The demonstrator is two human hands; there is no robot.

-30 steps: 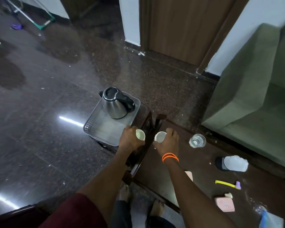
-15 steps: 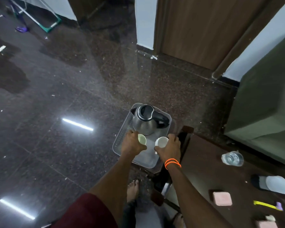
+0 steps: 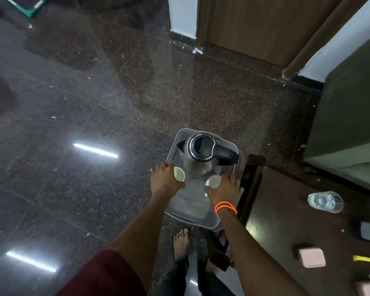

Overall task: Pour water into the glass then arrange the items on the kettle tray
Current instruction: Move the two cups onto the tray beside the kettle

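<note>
Left hand: the left hand (image 3: 166, 181) is grasping a small white cup (image 3: 179, 174), fingers curled round its side, over the left part of the kettle tray (image 3: 212, 223).
Right hand: the right hand (image 3: 225, 189) is grasping a second small cup (image 3: 214, 181) in the same way, over the right part of the tray.
Kettle: the kettle (image 3: 202, 151) is standing upright at the tray's far end, handle pointing right, just beyond both cups.
Key relation: each grip is already holding its cup above the tray floor, so the set-down looks to be straight down; the two cups are lying side by side, apart, with the kettle's body close ahead of them.
Glass: the glass (image 3: 325, 202) is standing on the dark worktop (image 3: 286, 221) well to the right, nearer the right hand.
Hard to tell: whether the cups are touching the tray yet; whether the glass is holding water; the tray's support is hidden.
</note>
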